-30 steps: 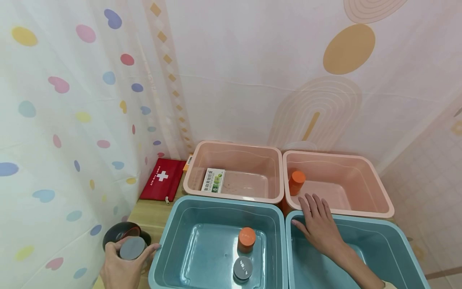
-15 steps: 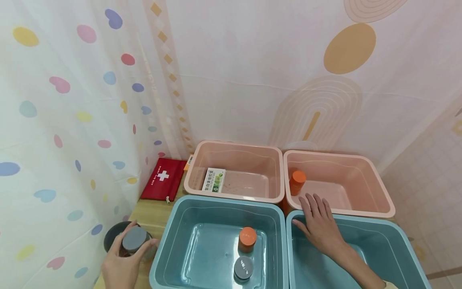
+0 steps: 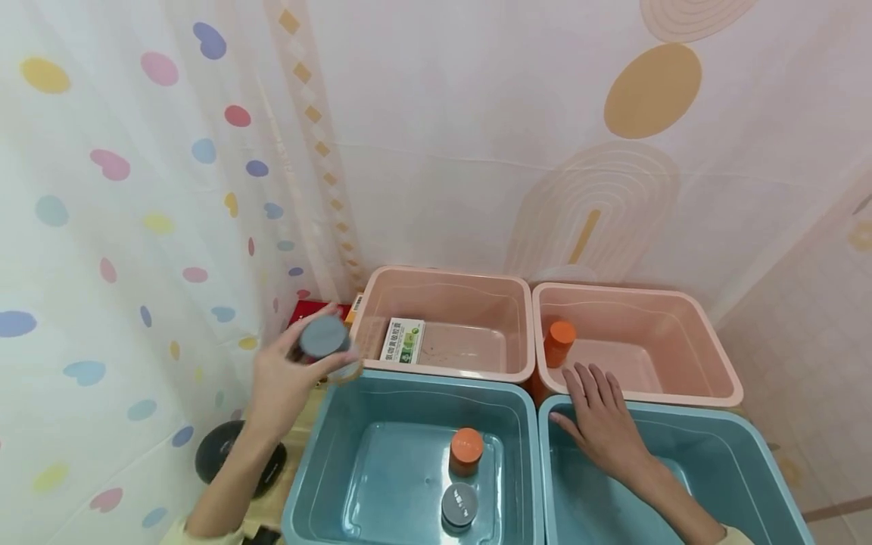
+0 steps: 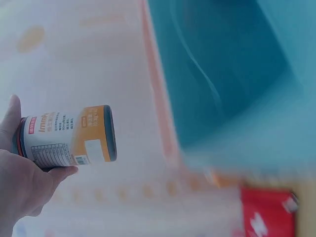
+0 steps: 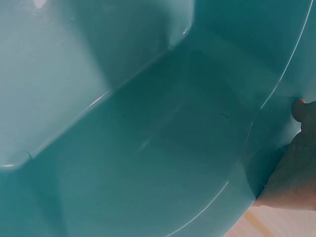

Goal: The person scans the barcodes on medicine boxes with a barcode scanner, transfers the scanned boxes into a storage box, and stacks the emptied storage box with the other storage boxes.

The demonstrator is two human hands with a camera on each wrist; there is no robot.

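My left hand (image 3: 281,386) grips a pill bottle (image 3: 324,337) by its grey-lidded end, above the left rear corner of the left blue bin. In the left wrist view, the bottle (image 4: 64,138) lies sideways in the fingers, with a white and orange label. My right hand (image 3: 602,424) rests on the rim of the right blue bin (image 3: 688,411), fingers reaching to the pink bin's front edge. Inside the left blue bin (image 3: 429,378) stand an orange-lidded bottle (image 3: 466,446) and a grey-lidded bottle (image 3: 459,506).
Behind are two pink bins: the left (image 3: 450,274) holds a white-green medicine box (image 3: 403,341), the right (image 3: 627,291) an orange bottle (image 3: 559,342). A red first aid pouch (image 4: 269,212) lies left of them, with a black rounded object (image 3: 216,450) nearer. Curtains hang behind.
My left hand has lifted the pill bottle from beside the black object, forward and right toward the bins, now covering most of the red pouch in the head view. My right hand stays put.
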